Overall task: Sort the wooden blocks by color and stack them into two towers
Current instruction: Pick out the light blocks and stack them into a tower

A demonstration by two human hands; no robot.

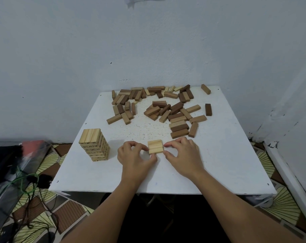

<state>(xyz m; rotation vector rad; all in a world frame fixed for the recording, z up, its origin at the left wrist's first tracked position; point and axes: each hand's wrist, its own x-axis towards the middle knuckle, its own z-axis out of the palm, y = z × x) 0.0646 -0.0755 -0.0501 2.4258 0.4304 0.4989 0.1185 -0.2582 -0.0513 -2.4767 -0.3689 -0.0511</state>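
Three pale wooden blocks [155, 146] lie side by side as one flat row near the table's front middle. My left hand [135, 156] pinches the row's left end with thumb and curled fingers. My right hand [182, 153] pinches its right end the same way. A tower of pale blocks [94, 145], several layers high, stands at the front left. Loose brown and tan blocks [171, 114] lie scattered over the far half of the table.
The white table [218, 163] stands against a pale wall, with a second wall close on the right. On the patterned floor to the left lie a dark bag and green and black cables [26, 186]. A single dark block [208, 109] lies at the far right.
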